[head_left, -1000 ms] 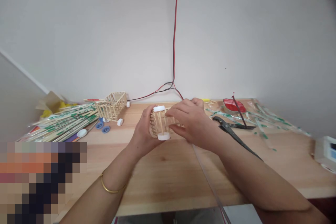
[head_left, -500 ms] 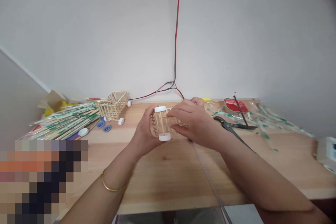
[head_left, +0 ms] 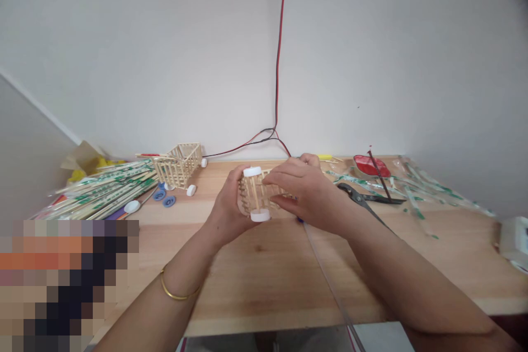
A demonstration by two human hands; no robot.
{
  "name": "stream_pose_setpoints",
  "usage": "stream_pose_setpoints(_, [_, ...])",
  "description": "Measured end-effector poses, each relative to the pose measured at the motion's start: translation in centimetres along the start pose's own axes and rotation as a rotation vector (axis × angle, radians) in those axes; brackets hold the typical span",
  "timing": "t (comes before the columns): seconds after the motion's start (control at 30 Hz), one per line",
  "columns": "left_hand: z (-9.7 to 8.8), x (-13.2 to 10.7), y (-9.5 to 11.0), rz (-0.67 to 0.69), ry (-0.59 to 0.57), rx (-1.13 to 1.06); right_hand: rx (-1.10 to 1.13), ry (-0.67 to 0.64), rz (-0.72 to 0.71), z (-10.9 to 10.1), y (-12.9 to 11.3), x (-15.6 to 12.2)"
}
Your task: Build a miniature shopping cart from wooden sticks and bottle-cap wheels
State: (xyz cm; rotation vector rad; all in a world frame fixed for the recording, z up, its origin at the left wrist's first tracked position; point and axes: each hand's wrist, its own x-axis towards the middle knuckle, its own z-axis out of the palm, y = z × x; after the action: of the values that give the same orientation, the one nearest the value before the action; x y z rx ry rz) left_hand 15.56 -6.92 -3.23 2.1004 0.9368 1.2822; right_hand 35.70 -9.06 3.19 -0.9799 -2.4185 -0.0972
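A small cart built of wooden sticks with white bottle-cap wheels is held above the wooden table, turned on its side. My left hand cups its left end from behind, fingers wrapped round it. My right hand lies over the right part of the frame, fingers pinched on the sticks. One white cap shows at the top of the cart and another at the bottom. Most of the cart's right half is hidden under my right hand.
A second stick cart with white wheels stands at the back left, by a pile of wrapped chopsticks and loose blue and white caps. Black scissors, a red dish and torn wrappers lie right. Red-black wires hang down the wall.
The hands and the cart have stayed nearly still; the view has shifted slightly.
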Motion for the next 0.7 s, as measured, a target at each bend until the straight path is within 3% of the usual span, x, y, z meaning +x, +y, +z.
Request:
stream_pose_setpoints(0.37, [-0.07,0.19,0.7,0.001,0.01,0.068,0.011,-0.014,0.082,0.1,-0.28,0.07])
stream_pose_setpoints(0.7, [0.02,0.13,0.63,0.004,-0.025,0.073,0.021,-0.032,0.023,0.25,0.02,-0.06])
